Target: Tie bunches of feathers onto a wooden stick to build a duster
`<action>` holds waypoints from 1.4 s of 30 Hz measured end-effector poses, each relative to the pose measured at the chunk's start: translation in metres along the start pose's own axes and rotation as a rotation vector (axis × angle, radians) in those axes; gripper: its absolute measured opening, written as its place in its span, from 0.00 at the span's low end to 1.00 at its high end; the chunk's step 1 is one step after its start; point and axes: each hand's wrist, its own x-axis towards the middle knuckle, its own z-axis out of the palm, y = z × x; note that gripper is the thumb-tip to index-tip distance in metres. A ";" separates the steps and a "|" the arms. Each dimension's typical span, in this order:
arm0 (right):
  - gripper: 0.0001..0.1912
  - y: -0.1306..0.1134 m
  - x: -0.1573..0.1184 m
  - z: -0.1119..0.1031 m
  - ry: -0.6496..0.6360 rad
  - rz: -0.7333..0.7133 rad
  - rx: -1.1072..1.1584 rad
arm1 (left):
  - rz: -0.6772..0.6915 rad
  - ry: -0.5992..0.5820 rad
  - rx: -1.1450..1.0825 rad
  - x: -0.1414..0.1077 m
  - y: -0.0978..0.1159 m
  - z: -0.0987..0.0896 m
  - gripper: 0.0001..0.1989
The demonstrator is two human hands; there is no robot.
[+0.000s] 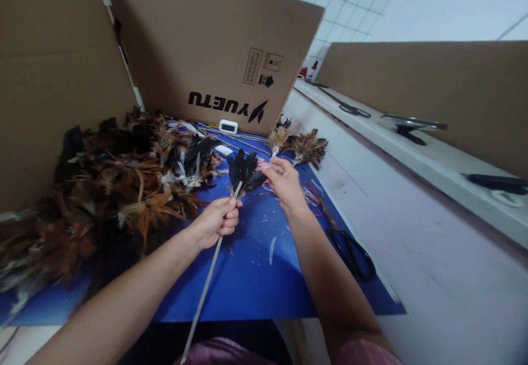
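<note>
My left hand (218,222) is wrapped round a thin pale stick (207,285), which slants down toward my lap. At the stick's upper end, just past my left fingers, black feathers (241,167) fan out. To the right of them, my right hand (286,183) is pinched on some pink string (263,164); its far end is hard to make out. Loose strings (315,197) in red and other colours lie on the blue table (251,282) below my right wrist. Black-handled scissors (352,252) rest beside my right forearm.
A big heap of brown and black feather bunches (140,189) covers the left side. Finished-looking tan feather bunches (305,145) lie at the back right. Cardboard panels (214,40) stand behind, with a small white digital display (228,127) before them. A white ledge (433,156) holds tools.
</note>
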 end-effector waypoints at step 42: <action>0.09 -0.069 0.011 0.043 -0.644 0.117 0.222 | 0.085 0.048 0.009 0.005 -0.002 -0.006 0.06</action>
